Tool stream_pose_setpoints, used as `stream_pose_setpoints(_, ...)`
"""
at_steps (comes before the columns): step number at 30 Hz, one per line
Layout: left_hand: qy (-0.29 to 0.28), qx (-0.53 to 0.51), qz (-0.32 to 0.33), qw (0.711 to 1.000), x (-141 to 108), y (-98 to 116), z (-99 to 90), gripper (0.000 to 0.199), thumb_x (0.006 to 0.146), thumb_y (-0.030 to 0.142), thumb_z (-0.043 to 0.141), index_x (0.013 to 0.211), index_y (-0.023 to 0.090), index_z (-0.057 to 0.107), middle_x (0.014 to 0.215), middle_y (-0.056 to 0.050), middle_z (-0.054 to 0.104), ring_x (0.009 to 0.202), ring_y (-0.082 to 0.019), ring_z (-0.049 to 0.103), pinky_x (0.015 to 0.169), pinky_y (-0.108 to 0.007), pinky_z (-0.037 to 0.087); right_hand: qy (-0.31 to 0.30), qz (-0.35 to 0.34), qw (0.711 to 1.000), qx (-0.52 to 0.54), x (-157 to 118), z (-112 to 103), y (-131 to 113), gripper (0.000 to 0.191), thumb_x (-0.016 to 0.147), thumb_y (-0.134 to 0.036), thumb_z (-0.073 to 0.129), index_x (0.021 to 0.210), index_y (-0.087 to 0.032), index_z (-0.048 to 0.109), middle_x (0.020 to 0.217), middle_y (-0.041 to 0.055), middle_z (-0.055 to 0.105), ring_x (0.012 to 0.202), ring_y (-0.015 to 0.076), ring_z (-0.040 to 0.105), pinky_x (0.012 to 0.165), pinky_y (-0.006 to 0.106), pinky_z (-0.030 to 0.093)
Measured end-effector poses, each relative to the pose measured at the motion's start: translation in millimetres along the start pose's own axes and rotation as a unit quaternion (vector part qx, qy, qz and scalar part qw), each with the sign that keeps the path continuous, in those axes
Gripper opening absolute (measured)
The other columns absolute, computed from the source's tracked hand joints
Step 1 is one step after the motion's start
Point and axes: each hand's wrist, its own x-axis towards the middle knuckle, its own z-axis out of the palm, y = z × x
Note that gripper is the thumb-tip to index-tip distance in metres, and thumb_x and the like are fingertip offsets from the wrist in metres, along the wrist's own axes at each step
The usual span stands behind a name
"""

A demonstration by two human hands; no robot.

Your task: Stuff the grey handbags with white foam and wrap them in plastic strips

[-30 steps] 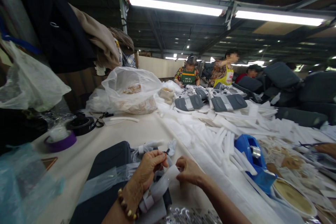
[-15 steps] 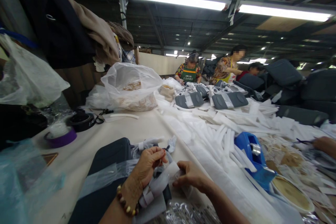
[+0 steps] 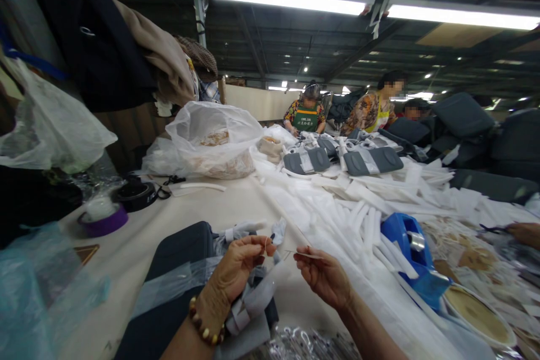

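My left hand (image 3: pixel 240 264), a beaded bracelet at its wrist, pinches a thin pale string loop (image 3: pixel 266 243) between thumb and fingertips. Facing it, my right hand (image 3: pixel 324 278) grips a slim white strip (image 3: pixel 310 255), seen almost edge-on, whose thin end points at the left hand. Under and beside the left hand lies a dark padded piece (image 3: pixel 179 244) with a band of clear tape (image 3: pixel 177 281) across it. Grey straps with whitish foam wrap (image 3: pixel 255 301) bunch beneath my left fingers. Shiny small metal parts (image 3: pixel 312 343) lie at the bottom edge, partly cut off.
White foam strips (image 3: pixel 333 208) heap along the right. A blue tape dispenser (image 3: pixel 407 244) and a round tub (image 3: pixel 478 312) stand there. Purple tape (image 3: pixel 103 222) and a clear bag (image 3: pixel 215 140) are leftward. Co-workers (image 3: pixel 307 112) sit behind; another person's hand (image 3: pixel 523 233) shows far right.
My right hand has risen from beside the foam-wrapped straps and now shows a slim white strip in its fingers. My left hand has shifted slightly, its pinched string loop now visible.
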Motion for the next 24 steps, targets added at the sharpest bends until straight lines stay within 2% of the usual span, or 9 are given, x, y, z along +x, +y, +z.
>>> stream_pose_setpoints(3,0.011,0.003,0.003,1.0,-0.8,-0.6,3.8,0.026,0.046,0.013,0.073,0.072,0.011,0.074,0.082,-0.01,0.072,0.057,-0.011,0.059,0.057,-0.02,0.045,-0.021,-0.022,0.999,0.015,-0.9,13.2,-0.2,0.043,0.049,-0.025,0.078,0.089,-0.013,0.07,0.1,0.0084,0.07,0.092,0.0155,0.064,0.08,0.021,0.048)
stream_pose_setpoints(5,0.027,0.015,0.018,0.999,-0.4,-2.4,6.2,0.026,0.046,0.013,0.073,0.073,0.012,0.074,0.086,-0.009,0.072,0.054,-0.008,0.056,0.055,-0.02,0.045,-0.008,-0.06,0.997,-0.044,0.0,21.7,3.4,0.044,0.051,-0.025,0.078,0.093,-0.014,0.07,0.102,0.0081,0.069,0.092,0.0161,0.063,0.079,0.023,0.048)
stream_pose_setpoints(7,0.045,0.024,0.026,0.998,0.1,-4.2,8.3,0.03,0.046,0.014,0.075,0.076,0.013,0.075,0.088,-0.009,0.071,0.053,-0.007,0.055,0.052,-0.019,0.044,0.032,-0.105,0.985,-0.134,2.9,27.7,7.7,0.038,0.057,-0.035,0.076,0.088,-0.015,0.069,0.085,0.0059,0.069,0.073,0.0137,0.062,0.064,0.024,0.047)
stream_pose_setpoints(9,0.062,0.023,0.028,0.997,0.5,-5.6,9.9,0.035,0.044,0.014,0.076,0.079,0.014,0.075,0.089,-0.009,0.071,0.052,-0.007,0.053,0.048,-0.018,0.042,0.069,-0.144,0.967,-0.197,6.9,31.6,9.9,0.037,0.063,-0.046,0.071,0.082,-0.015,0.068,0.059,-0.0009,0.058,0.051,0.0091,0.05,0.049,0.022,0.036)
stream_pose_setpoints(11,0.074,0.015,0.037,0.996,0.8,-6.8,11.1,0.04,0.041,0.011,0.075,0.08,0.016,0.075,0.092,-0.009,0.071,0.052,-0.007,0.053,0.046,-0.018,0.04,0.083,-0.169,0.954,-0.234,10.4,34.9,8.3,0.036,0.067,-0.05,0.067,0.076,-0.015,0.066,0.048,-0.0069,0.042,0.043,0.0066,0.034,0.043,0.022,0.024)
stream_pose_setpoints(12,0.077,0.013,0.043,0.996,1.1,-7.5,11.3,0.041,0.04,0.01,0.075,0.081,0.017,0.075,0.093,-0.008,0.071,0.052,-0.007,0.053,0.046,-0.018,0.04,0.086,-0.184,0.945,-0.257,11.7,36.9,6.2,0.035,0.068,-0.05,0.066,0.072,-0.016,0.065,0.047,-0.0077,0.038,0.044,0.0068,0.03,0.044,0.023,0.022)
stream_pose_setpoints(15,0.081,0.016,0.076,0.994,2.9,-10.1,10.5,0.041,0.044,0.011,0.075,0.084,0.02,0.075,0.097,-0.008,0.071,0.059,-0.009,0.056,0.047,-0.017,0.039,0.081,-0.232,0.911,-0.331,14.4,45.6,-1.9,0.033,0.068,-0.05,0.066,0.062,-0.018,0.062,0.057,-0.0038,0.045,0.055,0.0105,0.038,0.051,0.025,0.03)
stream_pose_setpoints(18,0.094,0.003,0.11,0.99,5.3,-11.9,8.3,0.039,0.046,0.013,0.076,0.085,0.021,0.075,0.096,-0.007,0.072,0.071,-0.012,0.059,0.05,-0.016,0.04,0.058,-0.265,0.88,-0.389,18.7,56.2,-5.6,0.031,0.071,-0.049,0.061,0.062,-0.02,0.058,0.067,-0.0015,0.051,0.067,0.0144,0.045,0.063,0.027,0.036)
stream_pose_setpoints(24,0.104,-0.077,0.13,0.983,6.0,-9.4,9.8,0.037,0.042,0.014,0.077,0.078,0.018,0.074,0.08,-0.003,0.072,0.062,-0.011,0.059,0.059,-0.02,0.046,-0.001,-0.253,0.845,-0.471,30.1,70.9,-3.6,0.021,0.079,-0.038,0.051,0.067,-0.02,0.054,0.065,-0.003,0.05,0.063,0.0132,0.044,0.06,0.026,0.035)
